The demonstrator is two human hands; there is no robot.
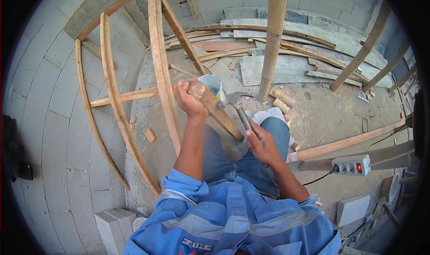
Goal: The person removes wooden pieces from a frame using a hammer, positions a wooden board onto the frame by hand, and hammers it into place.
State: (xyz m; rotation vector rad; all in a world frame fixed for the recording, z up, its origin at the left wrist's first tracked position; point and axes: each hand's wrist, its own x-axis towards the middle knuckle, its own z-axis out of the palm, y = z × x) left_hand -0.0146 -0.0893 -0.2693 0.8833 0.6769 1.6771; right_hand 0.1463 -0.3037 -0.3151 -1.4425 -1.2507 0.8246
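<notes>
My left hand (190, 99) is closed around the upper end of a short wooden plank (219, 116), which slants down between my knees. In my right hand (263, 144) is a claw hammer (242, 114), gripped by its handle. The hammer's metal head lies close beside the plank; whether the two touch I cannot tell. Behind the plank stands a white bucket (210, 81), partly hidden by my left hand and the wood. What is inside the bucket is hard to make out.
A wooden frame (163, 75) rises at my left against the block wall (58, 120). Bamboo posts (272, 35) stand ahead and to the right. Planks (264, 69) are piled at the back. A power strip (351, 165) with a lit red switch and a long board (349, 143) are on my right.
</notes>
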